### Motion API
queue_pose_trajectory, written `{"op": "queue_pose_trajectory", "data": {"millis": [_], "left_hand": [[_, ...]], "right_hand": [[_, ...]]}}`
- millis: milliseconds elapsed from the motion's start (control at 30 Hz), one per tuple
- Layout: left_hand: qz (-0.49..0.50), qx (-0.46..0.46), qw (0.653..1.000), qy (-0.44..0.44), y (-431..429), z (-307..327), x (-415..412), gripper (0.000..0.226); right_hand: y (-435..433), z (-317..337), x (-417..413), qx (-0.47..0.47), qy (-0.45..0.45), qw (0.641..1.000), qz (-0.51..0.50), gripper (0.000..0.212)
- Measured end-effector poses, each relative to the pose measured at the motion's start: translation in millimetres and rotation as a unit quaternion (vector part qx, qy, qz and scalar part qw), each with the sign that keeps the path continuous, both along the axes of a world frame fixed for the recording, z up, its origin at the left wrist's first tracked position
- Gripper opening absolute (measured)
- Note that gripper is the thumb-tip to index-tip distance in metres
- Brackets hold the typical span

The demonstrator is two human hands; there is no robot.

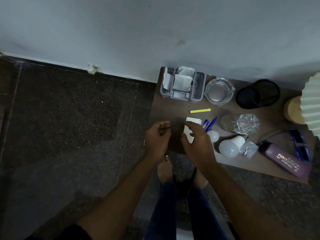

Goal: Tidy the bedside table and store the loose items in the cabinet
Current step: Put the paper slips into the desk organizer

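Bedside table (173, 108) fills the view's three o'clock side, its back edge against the wall. At its seven o'clock corner the right hand (197, 142) arches over a folded white paper (189, 131), thumb and forefinger at its edges; whether it actually grips cannot be told. The left hand (158, 135) hovers just at nine o'clock of it, fingers loosely curled, holding nothing. A grey organiser (199, 87) stuffed with papers stands at the table's eleven o'clock. At its three o'clock stands a glass ashtray (219, 90), then a black mesh cup (258, 93) lying on its side. A purple case (285, 161) lies at five o'clock. Mid-table lie a tipped tumbler (240, 125), a white bulb (230, 147), blue pens (212, 123) and a yellow stick (200, 110).
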State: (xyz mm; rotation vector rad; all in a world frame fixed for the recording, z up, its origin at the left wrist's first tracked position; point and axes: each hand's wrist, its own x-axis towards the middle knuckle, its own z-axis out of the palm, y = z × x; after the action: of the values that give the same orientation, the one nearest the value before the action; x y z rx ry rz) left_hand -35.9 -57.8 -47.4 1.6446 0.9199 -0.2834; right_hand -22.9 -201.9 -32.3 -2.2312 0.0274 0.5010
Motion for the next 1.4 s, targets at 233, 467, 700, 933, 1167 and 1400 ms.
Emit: {"op": "queue_pose_trajectory", "data": {"millis": [233, 467, 700, 933, 1167, 1400], "left_hand": [[-0.025, 0.038, 0.999, 0.017, 5, -8, -7, 0.029], [-0.011, 0.060, 0.998, 0.016, 29, -7, 3, 0.029], [0.022, 0.092, 0.995, 0.028, 55, -9, 2, 0.032], [0.068, 0.021, 0.995, 0.067, 70, -22, 6, 0.029], [0.097, -0.030, 0.992, 0.076, 77, -32, 11, 0.024], [0.007, 0.060, 0.997, 0.047, 77, -25, 15, 0.017]], "right_hand": [[7, -16, -26, -0.092, 0.076, 0.991, 0.053, 0.073], [23, -22, -26, -0.093, 0.081, 0.987, 0.101, 0.077], [56, -26, -23, -0.060, 0.053, 0.982, 0.169, 0.072], [81, -30, -11, -0.025, 0.045, 0.971, 0.232, 0.065], [86, -32, 6, -0.002, 0.083, 0.966, 0.244, 0.062], [64, -30, 24, 0.067, 0.089, 0.992, 0.056, 0.043]]}}
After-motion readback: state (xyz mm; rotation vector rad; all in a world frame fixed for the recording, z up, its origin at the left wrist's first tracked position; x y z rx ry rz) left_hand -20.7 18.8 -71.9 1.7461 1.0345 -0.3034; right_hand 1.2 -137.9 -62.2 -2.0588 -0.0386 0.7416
